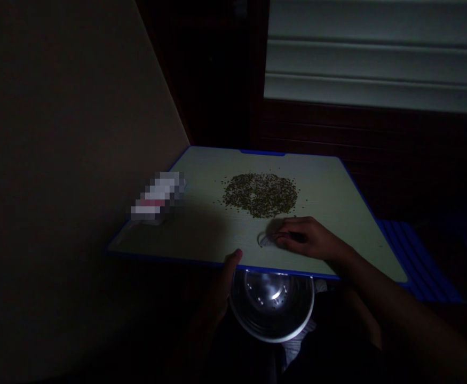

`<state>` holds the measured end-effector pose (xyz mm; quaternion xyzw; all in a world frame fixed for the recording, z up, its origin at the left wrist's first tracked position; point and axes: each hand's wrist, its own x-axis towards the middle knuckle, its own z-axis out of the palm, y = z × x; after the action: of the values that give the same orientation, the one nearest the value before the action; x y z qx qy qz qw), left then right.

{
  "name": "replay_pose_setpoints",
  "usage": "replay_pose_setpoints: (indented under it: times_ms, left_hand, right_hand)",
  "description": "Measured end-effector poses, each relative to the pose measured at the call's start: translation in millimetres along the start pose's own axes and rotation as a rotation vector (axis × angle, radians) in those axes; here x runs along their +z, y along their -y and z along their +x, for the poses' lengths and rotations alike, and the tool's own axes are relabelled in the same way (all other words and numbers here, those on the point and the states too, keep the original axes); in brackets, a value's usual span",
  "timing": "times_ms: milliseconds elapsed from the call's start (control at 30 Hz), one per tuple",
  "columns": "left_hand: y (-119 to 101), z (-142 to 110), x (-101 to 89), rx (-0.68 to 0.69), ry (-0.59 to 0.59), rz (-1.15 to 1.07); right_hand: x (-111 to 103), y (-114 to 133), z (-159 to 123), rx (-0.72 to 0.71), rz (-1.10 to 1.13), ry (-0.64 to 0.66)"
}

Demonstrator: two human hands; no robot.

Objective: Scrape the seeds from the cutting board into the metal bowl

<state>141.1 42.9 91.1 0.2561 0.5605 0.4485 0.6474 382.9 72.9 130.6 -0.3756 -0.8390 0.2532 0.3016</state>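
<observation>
On a pale board with a blue rim (201,234) lies a spread patch of small brown-green seeds or grains (259,194). My right hand (307,237) is closed on a small spoon-like tool (267,239) with a pale rounded end, held low over the board just in front of the patch. A few grains are by that end. My left hand (228,272) grips the board's front edge, thumb on top, its other fingers hidden in the dark. Beside it, a shiny metal bowl (273,333) sits below the front edge, with a few specks inside.
A blurred white and red packet (157,197) lies at the board's left side. A pale wall (77,106) rises close on the left. Blue striped material (413,261) shows beyond the right edge. Dark wood and pale slats (377,58) stand behind. The scene is dim.
</observation>
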Motion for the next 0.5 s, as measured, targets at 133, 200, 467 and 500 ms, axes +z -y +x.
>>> replay_pose_setpoints:
  times_ms: [133,200,467,500]
  left_hand:
    - [-1.6,-3.1,1.3,0.048,-0.066,0.027]
    - [-1.8,-3.2,0.7,0.033,-0.046,0.041]
    - [1.0,2.3,-1.0,0.050,-0.063,0.030]
    - [0.4,2.2,-0.6,0.053,-0.067,0.030]
  right_hand:
    - [-0.8,0.6,0.5,-0.039,0.020,0.033]
    - [-0.8,0.4,0.5,-0.052,0.036,0.050]
    - [-1.2,2.6,0.6,-0.066,0.084,0.089]
    - [-1.0,2.5,0.7,-0.067,0.083,0.086]
